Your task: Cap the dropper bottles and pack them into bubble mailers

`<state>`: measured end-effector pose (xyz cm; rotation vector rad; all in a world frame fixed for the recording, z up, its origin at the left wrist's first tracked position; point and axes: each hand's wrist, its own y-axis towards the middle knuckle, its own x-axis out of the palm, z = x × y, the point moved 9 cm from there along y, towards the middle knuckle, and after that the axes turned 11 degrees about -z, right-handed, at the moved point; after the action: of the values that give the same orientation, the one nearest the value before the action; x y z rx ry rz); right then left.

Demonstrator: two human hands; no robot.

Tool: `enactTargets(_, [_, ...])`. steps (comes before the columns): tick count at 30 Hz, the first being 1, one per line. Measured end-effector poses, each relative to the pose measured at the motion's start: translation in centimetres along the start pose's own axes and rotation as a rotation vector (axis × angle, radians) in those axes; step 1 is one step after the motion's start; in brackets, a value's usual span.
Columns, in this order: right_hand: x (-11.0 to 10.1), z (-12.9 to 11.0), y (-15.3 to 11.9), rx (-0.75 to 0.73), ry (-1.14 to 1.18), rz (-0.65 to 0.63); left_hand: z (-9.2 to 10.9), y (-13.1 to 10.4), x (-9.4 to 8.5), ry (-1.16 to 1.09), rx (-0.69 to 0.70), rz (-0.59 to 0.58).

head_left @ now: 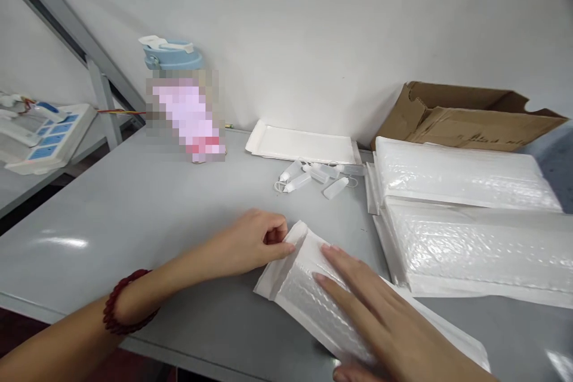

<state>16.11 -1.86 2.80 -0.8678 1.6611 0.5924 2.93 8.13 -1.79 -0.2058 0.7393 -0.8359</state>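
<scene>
A white bubble mailer (295, 286) lies slanted at the front of the table. My left hand (259, 237) has its fingers curled, with the thumb on the flap end of the mailer, so it seems to pinch the flap's edge. Across the mailer's body my right hand (380, 310) rests flat, fingers stretched out and a little apart. Beyond the mailer several small clear plastic dropper bottles (298, 182) with white caps lie in a loose group. Behind them a flat white mailer (299, 142) lies near the wall.
Stacked bubble mailers (474, 239) cover the right side. Behind them stands an open cardboard box (465, 125). Toward the back left are a pixelated pink item (190, 113) and a blue lid (172, 57). Left of the grey table (134, 203), a white device (54, 137) with blue panels sits on another surface.
</scene>
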Motion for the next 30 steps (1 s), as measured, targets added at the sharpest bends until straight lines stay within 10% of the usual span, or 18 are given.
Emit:
enactTargets(5, [0.2, 0.6, -0.3, 0.090, -0.059, -0.006, 0.2, -1.0, -1.2, -0.057, -0.031, 0.146])
enactTargets(16, [1.1, 1.0, 0.4, 0.138, -0.045, -0.026, 1.8, -1.0, 4.0, -0.556, 0.054, -0.226])
enactTargets(30, [1.6, 1.6, -0.2, 0.178, 0.096, -0.079, 0.4, -0.2, 5.0, -0.727, -0.010, -0.258])
